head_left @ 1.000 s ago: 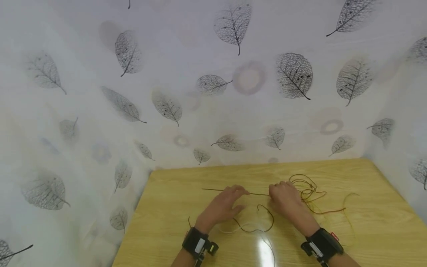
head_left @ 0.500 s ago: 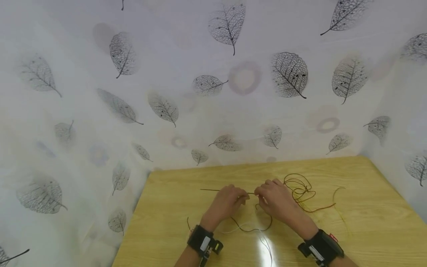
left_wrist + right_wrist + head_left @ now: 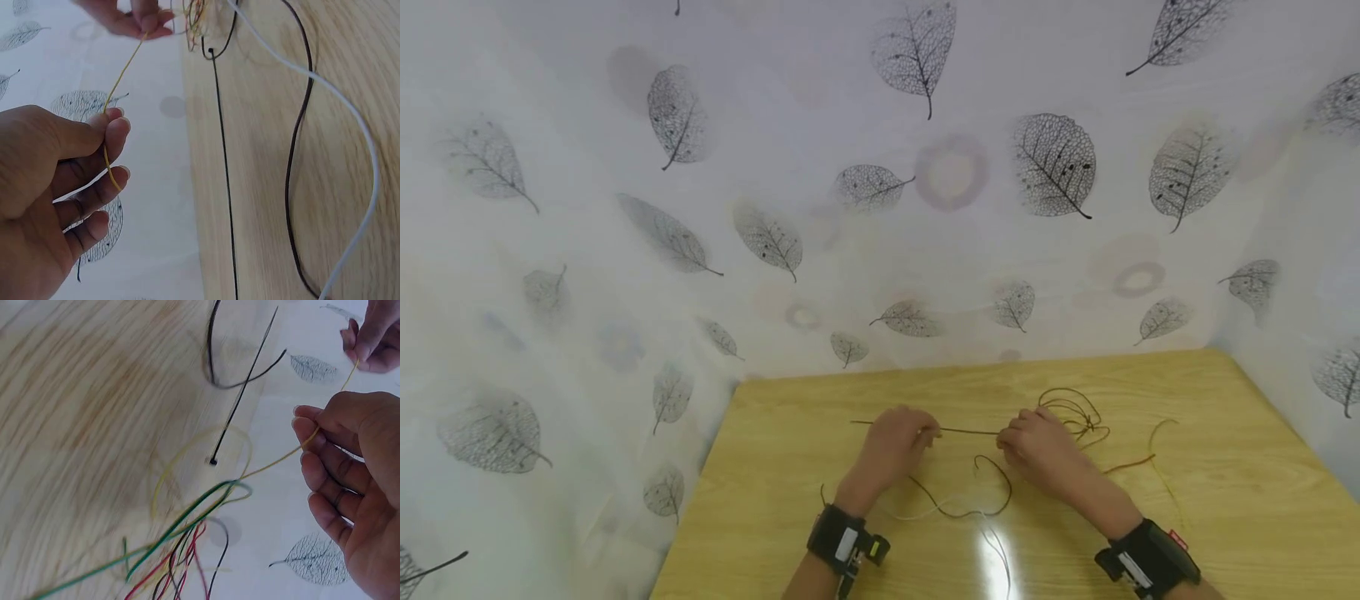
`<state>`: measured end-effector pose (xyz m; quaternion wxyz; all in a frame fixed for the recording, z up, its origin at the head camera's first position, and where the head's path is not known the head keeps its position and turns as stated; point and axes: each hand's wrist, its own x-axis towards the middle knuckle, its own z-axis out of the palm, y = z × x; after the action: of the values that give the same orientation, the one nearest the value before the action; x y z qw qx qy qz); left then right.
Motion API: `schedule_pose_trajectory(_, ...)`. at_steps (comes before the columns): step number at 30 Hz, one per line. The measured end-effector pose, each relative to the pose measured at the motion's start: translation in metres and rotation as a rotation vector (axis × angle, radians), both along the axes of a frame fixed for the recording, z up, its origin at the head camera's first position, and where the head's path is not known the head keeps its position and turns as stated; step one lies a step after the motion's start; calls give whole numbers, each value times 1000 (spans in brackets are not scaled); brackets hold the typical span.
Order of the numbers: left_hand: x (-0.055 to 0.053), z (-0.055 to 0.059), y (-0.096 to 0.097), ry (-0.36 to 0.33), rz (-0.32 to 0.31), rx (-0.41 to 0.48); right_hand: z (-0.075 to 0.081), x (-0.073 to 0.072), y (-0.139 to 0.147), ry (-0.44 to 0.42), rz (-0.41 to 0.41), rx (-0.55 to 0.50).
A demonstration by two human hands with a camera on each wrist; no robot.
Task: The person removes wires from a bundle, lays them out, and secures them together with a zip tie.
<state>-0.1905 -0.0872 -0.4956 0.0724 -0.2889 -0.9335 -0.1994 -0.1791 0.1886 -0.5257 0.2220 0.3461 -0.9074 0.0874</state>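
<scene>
In the left wrist view my left hand (image 3: pixel 56 169) pinches a thin yellow cord (image 3: pixel 122 75) between thumb and index finger, its short end lying over the other fingers. My right hand (image 3: pixel 356 469) pinches the same cord farther along, and from there the cord runs down to a tangle of cords (image 3: pixel 187 544) in red, green, black and yellow. Between the hands the yellow stretch is fairly straight. A black cable tie (image 3: pixel 968 431) lies on the table behind both hands, its small head towards the tangle.
Nearer the body, a dark cord (image 3: pixel 290 175) and a white cord (image 3: pixel 369 137) curve across the wooden table (image 3: pixel 790 517). A yellow loose strand (image 3: pixel 1165 479) trails right of the tangle. Leaf-patterned sheeting (image 3: pixel 955 250) surrounds the table's back and sides.
My right hand first came left, close to my left hand, then moved back right. My left hand has shifted slightly left, so the gap between them is now wider.
</scene>
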Motion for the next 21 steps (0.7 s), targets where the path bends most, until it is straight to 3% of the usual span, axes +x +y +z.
schedule_pose_trajectory(6, 0, 10, -29, 8, 84, 55, 1, 0, 36, 0, -34, 13)
schedule_pose_trajectory(13, 4, 18, -56, 42, 114, 122, 11, -5, 60, 73, -75, 4)
schedule_pose_trajectory(21, 11, 23, -106, 108, 232, 242, 17, -7, 70, 67, -126, -155)
